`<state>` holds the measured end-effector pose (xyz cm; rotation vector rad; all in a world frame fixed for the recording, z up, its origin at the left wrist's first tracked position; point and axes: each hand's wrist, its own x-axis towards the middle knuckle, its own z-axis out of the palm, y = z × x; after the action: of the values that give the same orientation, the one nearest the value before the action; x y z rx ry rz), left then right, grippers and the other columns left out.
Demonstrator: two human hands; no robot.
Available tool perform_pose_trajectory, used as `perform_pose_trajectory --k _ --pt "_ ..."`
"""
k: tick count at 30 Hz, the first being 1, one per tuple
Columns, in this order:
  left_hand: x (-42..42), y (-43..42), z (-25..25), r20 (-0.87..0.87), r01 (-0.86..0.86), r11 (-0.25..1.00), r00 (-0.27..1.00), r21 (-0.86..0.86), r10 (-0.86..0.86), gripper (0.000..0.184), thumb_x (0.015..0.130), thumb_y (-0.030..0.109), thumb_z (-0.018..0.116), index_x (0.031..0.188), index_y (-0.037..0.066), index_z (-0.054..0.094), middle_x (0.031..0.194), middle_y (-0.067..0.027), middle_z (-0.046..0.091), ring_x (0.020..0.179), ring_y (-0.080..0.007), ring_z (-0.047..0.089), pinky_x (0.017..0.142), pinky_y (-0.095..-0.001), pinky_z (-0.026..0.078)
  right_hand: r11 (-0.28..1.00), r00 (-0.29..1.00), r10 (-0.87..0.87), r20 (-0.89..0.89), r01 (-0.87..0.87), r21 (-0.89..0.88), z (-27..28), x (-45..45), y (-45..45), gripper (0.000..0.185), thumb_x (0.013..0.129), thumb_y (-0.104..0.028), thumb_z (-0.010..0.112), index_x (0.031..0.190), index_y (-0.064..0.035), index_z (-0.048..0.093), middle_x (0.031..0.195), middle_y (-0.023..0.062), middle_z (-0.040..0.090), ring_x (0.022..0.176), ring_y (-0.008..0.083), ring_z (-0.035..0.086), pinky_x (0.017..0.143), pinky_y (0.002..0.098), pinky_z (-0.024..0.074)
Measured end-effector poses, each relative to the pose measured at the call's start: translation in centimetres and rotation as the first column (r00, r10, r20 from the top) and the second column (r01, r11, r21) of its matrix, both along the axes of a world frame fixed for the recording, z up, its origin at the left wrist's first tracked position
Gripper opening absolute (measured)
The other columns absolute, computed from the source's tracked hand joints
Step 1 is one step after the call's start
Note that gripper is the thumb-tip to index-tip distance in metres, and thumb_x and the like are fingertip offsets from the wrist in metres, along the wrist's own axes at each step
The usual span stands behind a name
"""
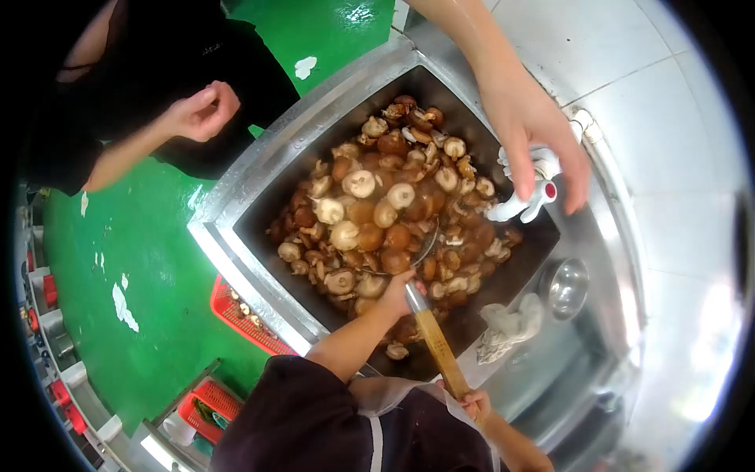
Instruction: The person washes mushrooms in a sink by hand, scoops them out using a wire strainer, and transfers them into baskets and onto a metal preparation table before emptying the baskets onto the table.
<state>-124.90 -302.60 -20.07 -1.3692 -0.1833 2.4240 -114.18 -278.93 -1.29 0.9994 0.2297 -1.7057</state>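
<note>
My left hand [395, 296] is closed around the metal neck of a long-handled tool, just above the mushrooms. Lower down, my right hand [476, 405] grips its wooden handle [437, 346]. A thin curved metal rim [429, 242] shows among the mushrooms; the rest of the tool's head is hidden. Many brown and pale mushrooms [359, 183] lie in brownish water in a deep steel sink [271, 177]. Another person's hand [531, 118] reaches over the white tap [543, 189]; whether it touches the tap I cannot tell.
The other person [228, 71] stands across the sink, the other hand [206, 112] loosely curled. A metal bowl [568, 288] and a whitish cloth [510, 324] lie on the steel counter right of the sink. Red baskets [228, 311] stand on the left over the green floor.
</note>
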Motion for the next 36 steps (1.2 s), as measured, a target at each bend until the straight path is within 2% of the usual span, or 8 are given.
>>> perform_pose_trajectory --k 6,9,16,21,28,30,33,36 --pt "-3.0 -3.7 1.2 0.020 0.129 0.975 0.992 -0.179 -0.127 0.025 0.089 0.024 0.044 0.071 0.006 0.043 0.052 -0.0045 0.045 0.044 -0.0154 0.044 0.043 -0.0288 0.043 0.955 0.986 -0.111 0.122 0.140 -0.260 -2.0 -1.8 -5.1 0.061 0.073 -0.008 0.053 0.130 -0.0019 0.031 0.063 0.0018 0.034 0.045 0.0067 0.034 0.038 0.0191 0.0313" --pt "-1.7 -1.8 0.3 -0.079 0.038 0.984 0.996 -0.176 -0.053 0.024 0.087 0.021 0.045 0.068 0.008 0.042 0.052 -0.0041 0.044 0.044 -0.0163 0.043 0.042 -0.0294 0.042 0.987 0.991 -0.074 -0.109 0.057 -0.153 -2.2 0.7 -2.8 0.056 0.076 -0.012 0.053 0.128 -0.0027 0.033 0.063 0.0008 0.034 0.045 0.0066 0.034 0.039 0.0191 0.0316" --pt "2.2 0.4 5.2 -0.062 0.035 0.983 0.997 -0.182 -0.047 0.016 0.082 0.016 0.051 0.070 0.009 0.045 0.056 -0.0017 0.044 0.047 -0.0147 0.044 0.047 -0.0308 0.042 0.977 0.997 -0.077 -0.008 0.074 -0.198 3.2 4.0 0.6 0.066 0.069 -0.008 0.055 0.127 -0.0001 0.026 0.062 0.0025 0.035 0.040 0.0074 0.034 0.032 0.0186 0.0296" --pt "5.4 3.8 9.4 -0.106 0.027 0.994 0.994 -0.110 -0.038 0.013 0.082 0.016 0.052 0.072 0.010 0.046 0.058 -0.0013 0.045 0.049 -0.0153 0.044 0.048 -0.0314 0.042 0.998 0.966 0.015 -0.257 0.000 0.058 6.3 8.0 4.3 0.066 0.065 -0.005 0.056 0.123 0.0030 0.027 0.065 0.0044 0.036 0.041 0.0069 0.034 0.032 0.0185 0.0306" --pt "10.1 8.6 12.6 -0.142 0.066 0.980 0.985 -0.187 -0.094 0.021 0.083 0.022 0.049 0.067 0.009 0.045 0.054 -0.0039 0.045 0.048 -0.0196 0.046 0.047 -0.0357 0.043 0.909 0.979 -0.175 -0.101 0.121 -0.399 6.3 14.1 10.7 0.070 0.062 -0.001 0.055 0.125 0.0068 0.025 0.096 0.0189 0.043 0.049 0.0074 0.042 0.038 0.0157 0.0360" --pt "11.6 10.2 11.1 -0.162 0.091 0.968 0.978 -0.233 -0.131 0.022 0.082 0.023 0.048 0.065 0.009 0.045 0.053 -0.0062 0.045 0.048 -0.0224 0.047 0.046 -0.0381 0.042 0.993 0.969 -0.119 -0.215 0.110 -0.054 8.3 15.6 11.2 0.068 0.063 0.000 0.054 0.124 0.0066 0.025 0.092 0.0174 0.044 0.049 0.0077 0.042 0.038 0.0168 0.0368" --pt "15.6 13.6 11.6 -0.202 0.078 0.930 0.966 -0.360 -0.159 0.022 0.080 0.019 0.047 0.062 0.007 0.045 0.054 -0.0089 0.046 0.049 -0.0238 0.046 0.048 -0.0384 0.043 0.989 0.976 -0.094 -0.197 0.069 -0.129 9.8 18.1 14.0 0.067 0.064 -0.001 0.053 0.124 0.0058 0.024 0.089 0.0158 0.043 0.048 0.0078 0.042 0.039 0.0180 0.0376" --pt "17.9 14.7 12.5 -0.149 0.065 0.962 0.983 -0.264 -0.107 0.010 0.079 0.012 0.051 0.073 0.007 0.047 0.061 -0.0058 0.045 0.051 -0.0198 0.048 0.047 -0.0354 0.044 0.981 0.981 -0.072 -0.182 0.036 -0.193 10.5 20.2 16.5 0.065 0.066 -0.002 0.053 0.124 0.0049 0.024 0.085 0.0142 0.043 0.048 0.0079 0.042 0.039 0.0193 0.0385"
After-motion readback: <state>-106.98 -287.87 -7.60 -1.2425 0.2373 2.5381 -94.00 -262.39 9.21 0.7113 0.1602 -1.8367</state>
